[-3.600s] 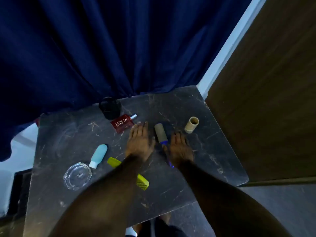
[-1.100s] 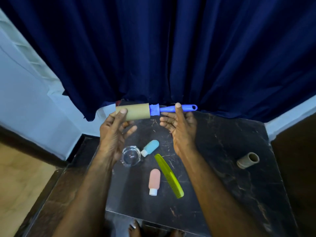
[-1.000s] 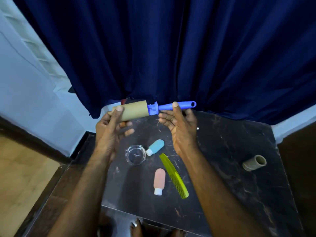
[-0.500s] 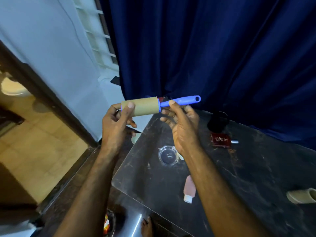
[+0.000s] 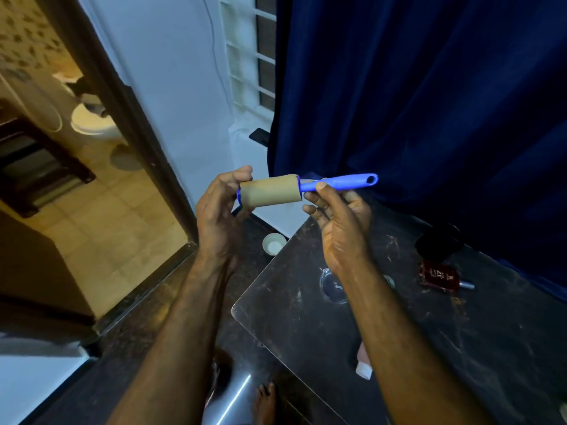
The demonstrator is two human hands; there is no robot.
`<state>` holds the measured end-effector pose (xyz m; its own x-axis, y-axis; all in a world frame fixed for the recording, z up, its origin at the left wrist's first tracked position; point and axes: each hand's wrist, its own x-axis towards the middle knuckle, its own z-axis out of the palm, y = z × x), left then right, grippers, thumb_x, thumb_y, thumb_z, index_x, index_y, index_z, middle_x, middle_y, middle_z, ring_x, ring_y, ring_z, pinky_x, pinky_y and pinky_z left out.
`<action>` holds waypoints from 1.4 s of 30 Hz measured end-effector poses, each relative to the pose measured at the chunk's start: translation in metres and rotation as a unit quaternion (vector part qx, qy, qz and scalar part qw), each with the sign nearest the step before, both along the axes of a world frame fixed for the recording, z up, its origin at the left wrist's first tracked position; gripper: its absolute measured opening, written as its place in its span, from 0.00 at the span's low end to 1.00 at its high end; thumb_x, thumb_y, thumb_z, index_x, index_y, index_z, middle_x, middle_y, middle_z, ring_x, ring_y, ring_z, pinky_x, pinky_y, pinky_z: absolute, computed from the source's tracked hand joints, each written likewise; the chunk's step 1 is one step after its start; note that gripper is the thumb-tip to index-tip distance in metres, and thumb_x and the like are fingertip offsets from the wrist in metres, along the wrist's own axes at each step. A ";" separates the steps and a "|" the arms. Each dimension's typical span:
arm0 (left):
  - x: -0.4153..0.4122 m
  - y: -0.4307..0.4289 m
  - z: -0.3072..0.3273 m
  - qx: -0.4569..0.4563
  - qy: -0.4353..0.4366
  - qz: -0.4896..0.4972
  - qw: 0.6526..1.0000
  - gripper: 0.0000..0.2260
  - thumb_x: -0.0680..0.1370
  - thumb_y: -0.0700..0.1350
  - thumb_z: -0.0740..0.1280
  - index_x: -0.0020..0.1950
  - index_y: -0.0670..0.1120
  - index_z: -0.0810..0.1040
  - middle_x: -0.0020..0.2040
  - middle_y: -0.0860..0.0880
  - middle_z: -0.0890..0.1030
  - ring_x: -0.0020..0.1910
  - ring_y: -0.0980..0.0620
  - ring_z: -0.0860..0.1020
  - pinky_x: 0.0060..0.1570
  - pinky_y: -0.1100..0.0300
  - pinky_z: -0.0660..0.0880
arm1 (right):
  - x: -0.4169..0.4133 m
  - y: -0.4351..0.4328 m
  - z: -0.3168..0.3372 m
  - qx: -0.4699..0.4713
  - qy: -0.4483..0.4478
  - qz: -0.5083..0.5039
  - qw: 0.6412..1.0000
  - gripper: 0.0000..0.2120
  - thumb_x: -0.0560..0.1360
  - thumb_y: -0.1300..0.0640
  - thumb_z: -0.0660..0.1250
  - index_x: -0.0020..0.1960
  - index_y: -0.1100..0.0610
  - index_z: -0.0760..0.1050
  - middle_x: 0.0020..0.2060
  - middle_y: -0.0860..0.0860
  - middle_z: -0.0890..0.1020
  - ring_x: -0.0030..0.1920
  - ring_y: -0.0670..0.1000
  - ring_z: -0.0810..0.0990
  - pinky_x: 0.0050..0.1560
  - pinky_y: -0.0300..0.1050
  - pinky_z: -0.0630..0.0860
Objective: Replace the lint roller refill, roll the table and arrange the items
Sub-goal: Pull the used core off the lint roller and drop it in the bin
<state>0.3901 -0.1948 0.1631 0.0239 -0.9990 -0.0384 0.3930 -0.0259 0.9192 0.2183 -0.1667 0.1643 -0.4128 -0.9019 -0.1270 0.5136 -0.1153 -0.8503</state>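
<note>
Two hands hold the lint roller (image 5: 302, 189) above the far corner of the worktop (image 5: 306, 320) — the left hand (image 5: 218, 216) grips its cardboard roll (image 5: 270, 192), the right hand (image 5: 340, 226) pinches the blue handle (image 5: 345, 181).

Dark marble table (image 5: 306, 326) — red bottle (image 5: 440, 276), glass dish (image 5: 329, 289), pink bottle (image 5: 363, 368).

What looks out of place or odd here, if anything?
The roll on the blue lint roller is bare brown cardboard, no sticky sheets showing. A red bottle lies on its side on the dark table, and a small white dish sits off the table, beside its corner.
</note>
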 end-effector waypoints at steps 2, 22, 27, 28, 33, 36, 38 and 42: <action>0.009 0.000 -0.004 0.025 -0.013 -0.001 1.000 0.07 0.80 0.48 0.71 0.55 0.48 0.83 0.63 0.45 0.83 0.63 0.47 0.81 0.54 0.50 0.83 | 0.008 -0.001 -0.001 0.002 -0.002 0.017 1.000 0.08 0.77 0.63 0.70 0.56 0.63 0.78 0.45 0.57 0.86 0.44 0.54 0.86 0.44 0.47 0.81; 0.095 0.029 -0.065 0.181 0.298 0.244 0.905 0.11 0.78 0.45 0.76 0.59 0.47 0.81 0.54 0.47 0.87 0.52 0.53 0.85 0.44 0.60 0.84 | 0.112 -0.026 -0.018 0.043 -0.019 0.130 0.990 0.06 0.76 0.67 0.70 0.50 0.57 0.80 0.51 0.61 0.86 0.47 0.54 0.84 0.45 0.44 0.79; 0.102 0.037 -0.089 0.228 0.315 0.340 0.856 0.22 0.78 0.55 0.75 0.66 0.45 0.81 0.41 0.50 0.86 0.37 0.57 0.83 0.38 0.62 0.82 | 0.132 -0.032 -0.035 0.054 0.012 0.079 0.995 0.09 0.75 0.64 0.73 0.54 0.63 0.79 0.45 0.60 0.86 0.44 0.55 0.85 0.42 0.47 0.79; 0.104 0.038 -0.096 0.238 0.322 0.353 0.845 0.27 0.77 0.57 0.75 0.71 0.44 0.79 0.40 0.50 0.84 0.37 0.57 0.82 0.39 0.62 0.82 | 0.136 -0.032 -0.038 0.057 0.015 0.067 0.996 0.11 0.75 0.62 0.74 0.54 0.64 0.79 0.44 0.59 0.86 0.42 0.54 0.85 0.41 0.48 0.79; 0.120 0.052 -0.127 0.251 0.323 0.390 0.825 0.29 0.77 0.60 0.74 0.71 0.43 0.78 0.36 0.50 0.85 0.34 0.57 0.82 0.36 0.62 0.81 | 0.168 -0.034 -0.047 0.072 -0.013 0.091 0.993 0.11 0.75 0.60 0.74 0.54 0.65 0.79 0.40 0.57 0.85 0.38 0.53 0.84 0.37 0.44 0.79; 0.135 0.064 -0.149 0.259 0.299 0.425 0.814 0.27 0.77 0.61 0.74 0.68 0.43 0.80 0.37 0.51 0.86 0.35 0.57 0.84 0.35 0.62 0.81 | 0.191 -0.030 -0.054 0.096 -0.042 0.145 0.984 0.07 0.75 0.61 0.74 0.51 0.62 0.80 0.40 0.57 0.83 0.36 0.50 0.81 0.36 0.42 0.76; 0.146 0.074 -0.167 0.275 0.279 0.449 0.803 0.27 0.77 0.61 0.74 0.67 0.43 0.81 0.39 0.51 0.87 0.36 0.57 0.85 0.36 0.62 0.81 | 0.205 -0.023 -0.058 0.106 -0.057 0.181 0.976 0.04 0.76 0.62 0.73 0.49 0.61 0.80 0.40 0.57 0.82 0.36 0.49 0.79 0.35 0.41 0.73; 0.166 0.103 -0.215 0.321 0.256 0.503 0.760 0.26 0.80 0.58 0.72 0.70 0.42 0.79 0.55 0.44 0.86 0.45 0.53 0.85 0.41 0.62 0.82 | 0.225 -0.009 -0.073 0.139 -0.071 0.222 0.963 0.03 0.76 0.63 0.73 0.49 0.60 0.80 0.38 0.56 0.83 0.35 0.49 0.80 0.35 0.40 0.75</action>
<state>0.5564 -0.0918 -0.0516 0.5817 -0.2564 -0.7719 0.8128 0.1468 0.5637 0.4432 -0.1759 0.0916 0.0435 -0.9085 -0.4155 0.5726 0.3635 -0.7348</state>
